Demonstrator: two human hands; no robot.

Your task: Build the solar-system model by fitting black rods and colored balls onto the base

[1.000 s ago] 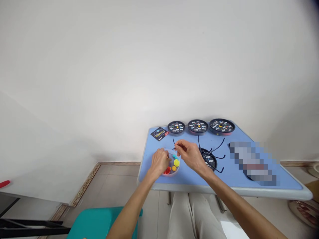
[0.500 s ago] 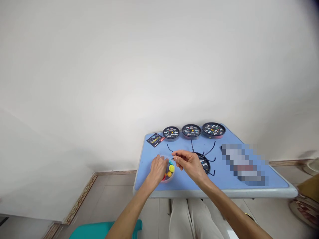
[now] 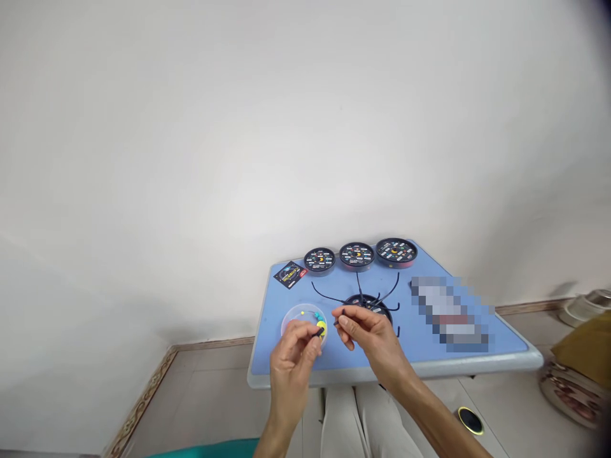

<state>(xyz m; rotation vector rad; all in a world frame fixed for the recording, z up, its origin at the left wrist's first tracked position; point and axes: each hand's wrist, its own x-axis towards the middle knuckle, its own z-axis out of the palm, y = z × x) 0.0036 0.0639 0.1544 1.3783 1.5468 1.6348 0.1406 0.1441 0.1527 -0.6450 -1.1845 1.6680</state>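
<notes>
1. We see the right hand (image 3: 370,334) pinching a short, thin black rod (image 3: 337,323) between thumb and forefinger, the fingertips clamped together on it. Its long axis lies almost level across our view, with its free tip pointing left toward the other hand.
2. We see the left hand (image 3: 291,350) raised with its fingertips closed on a small black piece (image 3: 319,332). The piece is too small for us to tell its shape or which way it points.
3. Both held pieces sit just apart, above a clear round plastic dish (image 3: 300,313) holding a yellow disc (image 3: 322,328) and small teal beads (image 3: 317,315).
4. Right of the dish, long black flexible strands (image 3: 382,299) spread over a round black disc (image 3: 367,305).
5. Along the far edge of the pale blue table with a grey rim (image 3: 382,373) we see three round black tins (image 3: 356,256) and a small dark printed card (image 3: 289,274). A pixelated object (image 3: 449,312) lies to the right.
</notes>
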